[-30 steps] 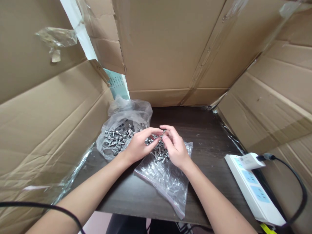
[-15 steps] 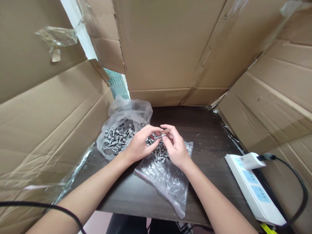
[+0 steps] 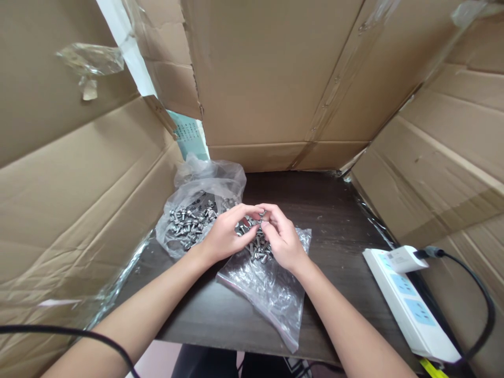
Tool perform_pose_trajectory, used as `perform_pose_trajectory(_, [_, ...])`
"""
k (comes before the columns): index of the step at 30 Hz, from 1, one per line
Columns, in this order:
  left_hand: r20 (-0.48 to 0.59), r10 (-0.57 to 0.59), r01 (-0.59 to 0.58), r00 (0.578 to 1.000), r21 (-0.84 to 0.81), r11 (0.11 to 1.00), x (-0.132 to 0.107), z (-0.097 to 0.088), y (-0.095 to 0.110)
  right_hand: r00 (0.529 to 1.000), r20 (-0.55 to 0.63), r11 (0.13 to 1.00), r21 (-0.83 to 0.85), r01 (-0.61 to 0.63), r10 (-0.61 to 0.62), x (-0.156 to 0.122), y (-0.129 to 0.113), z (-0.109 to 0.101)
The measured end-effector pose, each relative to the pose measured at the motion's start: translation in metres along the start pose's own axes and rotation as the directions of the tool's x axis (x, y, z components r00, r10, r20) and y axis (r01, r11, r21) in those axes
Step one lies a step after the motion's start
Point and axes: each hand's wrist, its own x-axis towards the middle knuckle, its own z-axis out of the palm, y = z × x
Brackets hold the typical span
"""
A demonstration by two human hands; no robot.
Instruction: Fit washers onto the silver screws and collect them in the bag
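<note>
My left hand [image 3: 223,232] and my right hand [image 3: 286,239] meet at the fingertips over the middle of the table. Between them is a small silver screw [image 3: 260,221], pinched by my right thumb and fingers. My left thumb and forefinger curl around it and touch it, though the fingers partly hide the contact. Below the hands, a pile of silver screws [image 3: 260,249] lies on a flat clear zip bag [image 3: 268,299]. Left of my left hand, more screws [image 3: 192,223] lie in an open clear plastic bag [image 3: 167,202].
Cardboard walls [image 3: 275,79] enclose the dark wooden table [image 3: 334,273] on the left, back and right. A white power strip [image 3: 409,304] with a plugged-in adapter [image 3: 405,259] and black cable stands at the right. Another black cable [image 3: 71,331] crosses my left forearm.
My right fingertips have shifted slightly left, closing in on my left fingertips around the screw. The bags and piles stay as they were.
</note>
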Motion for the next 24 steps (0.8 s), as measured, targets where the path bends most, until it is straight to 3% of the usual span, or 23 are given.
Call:
perform_pose_trajectory(8, [-0.013,0.02,-0.02,1.0,0.01,1.0,-0.0001,0.0004,0.0006,0.999,-0.04,1.0,0.02,0.008,-0.008,0.0004,0.0016,-0.0007])
perform_pose_trajectory(24, [-0.033,0.023,-0.023,0.999,0.008,1.0,0.0016,0.0,0.0025,1.0,0.002,0.992,0.122,-0.019,0.019,0.0001,0.0023,0.0012])
